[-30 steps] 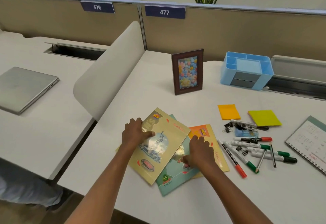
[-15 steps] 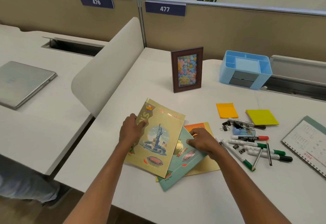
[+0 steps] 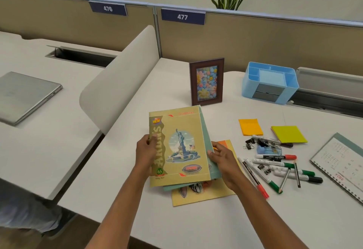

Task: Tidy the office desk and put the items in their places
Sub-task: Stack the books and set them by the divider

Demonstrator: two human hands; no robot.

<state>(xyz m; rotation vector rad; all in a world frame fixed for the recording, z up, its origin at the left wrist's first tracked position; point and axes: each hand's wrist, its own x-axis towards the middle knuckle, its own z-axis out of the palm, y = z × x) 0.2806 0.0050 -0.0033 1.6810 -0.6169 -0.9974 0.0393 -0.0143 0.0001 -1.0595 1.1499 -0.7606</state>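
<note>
Three thin notebooks lie stacked at the front of the white desk (image 3: 196, 225). The top yellow notebook (image 3: 182, 131), with a statue picture, sits squarely over a teal notebook (image 3: 205, 131). Under both lies an orange-yellow notebook (image 3: 206, 195), skewed to the right. My left hand (image 3: 144, 150) grips the left edge of the top two notebooks. My right hand (image 3: 222, 158) holds their right edge, fingers curled around it. Right of the stack lie several markers (image 3: 275, 167), binder clips (image 3: 250, 143), an orange sticky pad (image 3: 250, 127) and a yellow-green sticky pad (image 3: 288, 134).
A brown picture frame (image 3: 206, 61) stands behind the notebooks. A light blue desk organiser (image 3: 270, 82) sits at the back right. A spiral calendar (image 3: 341, 164) lies at the far right edge. A curved divider (image 3: 117, 83) separates the neighbouring desk with a closed laptop (image 3: 23, 95).
The fanned-out yellow and teal notebooks have been turned upright and squared together between my hands. The orange-yellow one stays beneath, now mostly covered.
</note>
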